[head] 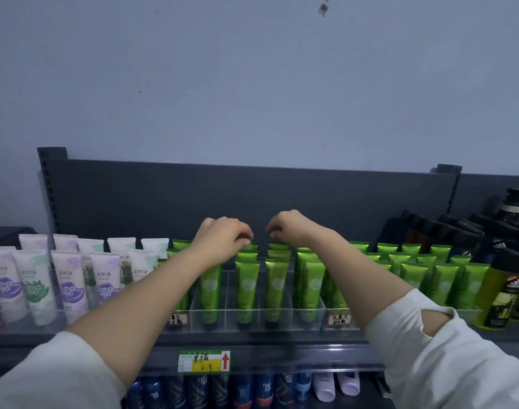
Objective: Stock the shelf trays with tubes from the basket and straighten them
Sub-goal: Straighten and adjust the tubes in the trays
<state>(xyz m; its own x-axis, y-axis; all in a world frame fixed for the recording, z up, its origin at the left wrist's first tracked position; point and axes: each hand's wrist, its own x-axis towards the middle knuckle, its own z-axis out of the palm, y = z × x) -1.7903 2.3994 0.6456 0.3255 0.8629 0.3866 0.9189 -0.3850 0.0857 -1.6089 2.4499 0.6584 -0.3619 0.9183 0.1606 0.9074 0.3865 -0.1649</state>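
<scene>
Green tubes (247, 278) stand upright in rows in the clear trays (259, 317) on the shelf, mid-frame; basket not in view. Step looks like straightening, back rows. Left hand (222, 236) reaches over the rows, fingers (246, 242) curled down onto crimped tops of rear tubes; pinch vs. plain touch, can't tell. Right hand (292, 228) curled too, fingertips (270, 231) just above next column, contact unclear. Next prob. needs light nudges w/o tipping neighbours. White tubes (31, 284) sit left.
</scene>
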